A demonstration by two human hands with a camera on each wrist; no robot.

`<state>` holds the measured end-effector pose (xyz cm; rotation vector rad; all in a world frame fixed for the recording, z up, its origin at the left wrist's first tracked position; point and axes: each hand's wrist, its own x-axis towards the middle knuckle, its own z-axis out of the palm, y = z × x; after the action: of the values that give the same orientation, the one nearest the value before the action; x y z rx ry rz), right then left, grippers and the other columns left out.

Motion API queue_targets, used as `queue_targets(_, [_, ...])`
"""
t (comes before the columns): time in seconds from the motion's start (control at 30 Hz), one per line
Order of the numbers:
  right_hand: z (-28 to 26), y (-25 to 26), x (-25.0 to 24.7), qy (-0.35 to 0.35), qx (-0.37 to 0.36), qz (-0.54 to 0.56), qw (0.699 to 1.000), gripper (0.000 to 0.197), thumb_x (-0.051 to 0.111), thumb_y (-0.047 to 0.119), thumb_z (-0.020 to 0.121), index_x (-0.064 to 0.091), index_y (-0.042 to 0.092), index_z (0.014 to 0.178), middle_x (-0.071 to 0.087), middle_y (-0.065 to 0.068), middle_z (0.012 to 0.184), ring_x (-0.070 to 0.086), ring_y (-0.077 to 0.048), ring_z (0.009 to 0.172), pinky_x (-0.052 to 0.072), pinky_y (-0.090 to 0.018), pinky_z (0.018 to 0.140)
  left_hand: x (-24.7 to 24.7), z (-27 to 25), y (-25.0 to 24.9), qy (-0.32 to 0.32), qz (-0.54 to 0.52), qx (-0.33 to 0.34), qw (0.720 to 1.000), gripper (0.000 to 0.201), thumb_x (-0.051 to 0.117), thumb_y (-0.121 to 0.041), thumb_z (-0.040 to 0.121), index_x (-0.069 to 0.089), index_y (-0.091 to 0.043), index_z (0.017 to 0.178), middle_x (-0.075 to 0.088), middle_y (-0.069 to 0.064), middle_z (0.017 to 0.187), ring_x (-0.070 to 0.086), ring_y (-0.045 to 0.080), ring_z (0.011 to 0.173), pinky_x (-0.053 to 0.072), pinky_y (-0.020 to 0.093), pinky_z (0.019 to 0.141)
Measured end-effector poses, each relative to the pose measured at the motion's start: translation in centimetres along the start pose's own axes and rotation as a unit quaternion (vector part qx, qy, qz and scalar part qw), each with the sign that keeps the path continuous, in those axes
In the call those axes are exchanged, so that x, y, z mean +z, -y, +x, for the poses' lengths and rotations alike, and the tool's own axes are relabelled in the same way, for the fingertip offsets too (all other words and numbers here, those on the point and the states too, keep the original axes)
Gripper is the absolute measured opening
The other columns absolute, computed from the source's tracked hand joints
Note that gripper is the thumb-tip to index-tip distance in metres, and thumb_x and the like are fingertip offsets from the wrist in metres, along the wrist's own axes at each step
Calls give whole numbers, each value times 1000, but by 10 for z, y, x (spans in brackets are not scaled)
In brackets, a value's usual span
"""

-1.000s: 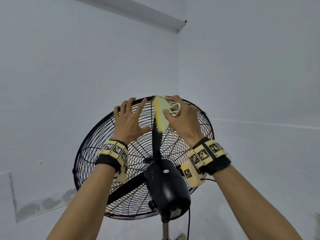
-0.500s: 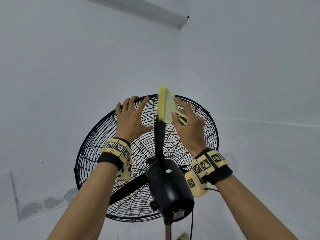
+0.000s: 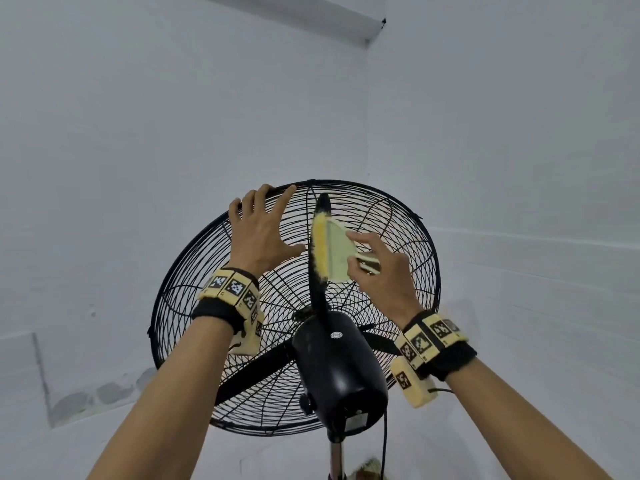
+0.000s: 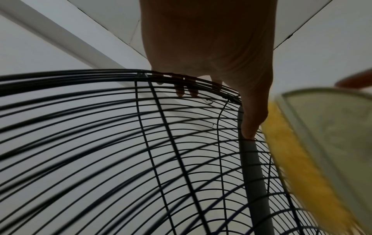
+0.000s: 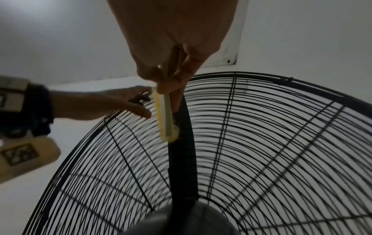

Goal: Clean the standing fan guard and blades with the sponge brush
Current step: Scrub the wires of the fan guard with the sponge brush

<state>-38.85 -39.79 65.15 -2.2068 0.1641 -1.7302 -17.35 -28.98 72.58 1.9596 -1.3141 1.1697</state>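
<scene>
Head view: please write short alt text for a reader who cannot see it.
A person's right hand holds a yellow sponge brush against an upright black fan blade, while the left hand rests on the top rim of the wire fan guard. White walls stand behind.

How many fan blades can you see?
3: one blade points straight up under the sponge brush, one runs lower left, one right of the motor housing, mostly hidden.

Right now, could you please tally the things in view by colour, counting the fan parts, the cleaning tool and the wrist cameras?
Black: 3 - fan guard, motor housing, upright blade
Yellow: 3 - sponge brush, left wrist camera, right wrist camera
Total: 6
</scene>
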Motion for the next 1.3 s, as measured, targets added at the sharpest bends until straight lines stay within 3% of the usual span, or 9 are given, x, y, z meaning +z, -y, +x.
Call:
queue_targets(0.1, [-4,-7,-5,8,3,9,1000,44,69,9,94,61,31,132,73,-20,115,71,-2,77,59,-20,51,-2,-1,3,-2,0,-4,1000,115,82,-69,69,22,-40,163,32,7,159,28,32,148,16,56,123])
queue_targets(0.27, [12,-1,0,-100,-38,46,993,44,68,19,99,53,33,137,74,2,101,71,3,70,56,-16,50,-2,-2,0,-7,5,1,1000,115,82,-69,68,24,-40,163,33,7,158,30,32,147,18,55,123])
queue_targets(0.43, [-29,-23,4,63,-29,-10,998,48,68,11,95,54,37,133,75,-16,110,70,2,73,59,-17,54,-6,-4,2,-1,10,-5,1000,114,81,-69,70,23,-40,163,33,7,159,30,33,147,19,56,122])
queue_targets(0.57, [-16,-15,2,-50,-15,77,996,44,64,27,98,50,40,138,66,-1,121,69,7,93,60,-20,54,-5,-4,1,-8,8,0,1000,114,81,-69,69,24,-40,163,35,6,157,31,32,146,21,56,122])
queue_targets(0.63, [-16,-15,6,-42,-15,66,997,44,64,23,100,49,37,139,63,0,123,69,0,99,60,-20,57,-5,-4,-1,-9,9,-1,1000,114,82,-69,69,23,-40,163,34,7,158,31,32,146,20,55,122])
queue_targets(0.77, [-42,-30,9,93,6,-1,996,43,64,14,99,51,36,133,73,-17,115,76,-24,86,62,-28,52,-6,-6,1,-11,4,-7,1000,114,83,-67,69,24,-40,163,34,8,158,30,33,146,20,55,122])
queue_targets(0.93, [-29,-20,8,-34,6,66,997,43,62,30,100,46,41,138,68,1,115,68,10,81,58,-17,52,-5,-7,3,-14,5,-8,1000,114,81,-69,69,23,-42,163,34,7,157,30,32,146,20,54,123])
queue_targets(1.13, [-51,-34,9,103,7,-26,994,42,62,16,100,48,36,134,75,-15,104,74,-18,71,59,-31,46,-9,-8,2,-6,4,-13,1000,113,81,-66,70,23,-41,163,33,7,158,29,31,147,18,54,123])
queue_targets(1.3, [-42,-35,6,-28,-9,39,999,42,61,23,102,45,30,140,64,5,108,67,13,84,57,-14,53,-9,-10,1,-17,-5,-7,1000,112,81,-65,69,26,-40,163,35,5,156,31,30,145,18,52,123])
